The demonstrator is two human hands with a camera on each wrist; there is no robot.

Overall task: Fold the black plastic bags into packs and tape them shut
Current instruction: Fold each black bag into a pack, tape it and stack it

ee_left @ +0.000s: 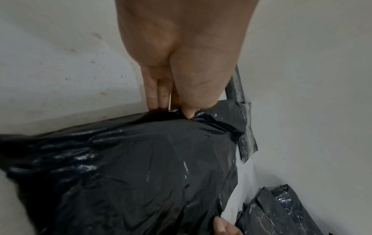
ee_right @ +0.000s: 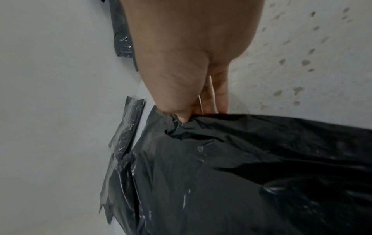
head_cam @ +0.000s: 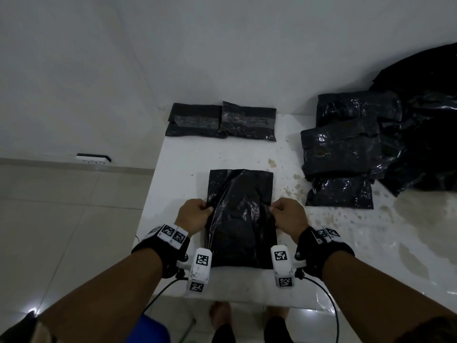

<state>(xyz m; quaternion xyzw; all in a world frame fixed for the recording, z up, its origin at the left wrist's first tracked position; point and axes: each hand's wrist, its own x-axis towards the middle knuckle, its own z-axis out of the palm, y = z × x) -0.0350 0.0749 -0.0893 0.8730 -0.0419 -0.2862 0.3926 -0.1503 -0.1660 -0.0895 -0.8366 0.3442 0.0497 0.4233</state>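
Observation:
A black plastic bag point(head_cam: 241, 214) lies lengthwise on the white table point(head_cam: 183, 159) in front of me. My left hand point(head_cam: 195, 215) pinches its left edge about halfway along, thumb on top point(ee_left: 188, 113) and fingers under the plastic point(ee_left: 141, 167). My right hand point(head_cam: 288, 215) pinches the right edge at the same height, thumb tip point(ee_right: 184, 117) pressed into the crumpled plastic point(ee_right: 241, 167). The near half of the bag is slightly raised between my hands. Two taped packs point(head_cam: 221, 122) lie side by side at the table's far edge.
Several folded black bags point(head_cam: 343, 154) are stacked at the right, beside a large loose black heap point(head_cam: 425, 115). The tabletop's right part is stained and flaking. The table's left edge drops to a tiled floor point(head_cam: 61, 219). My feet show below the near edge.

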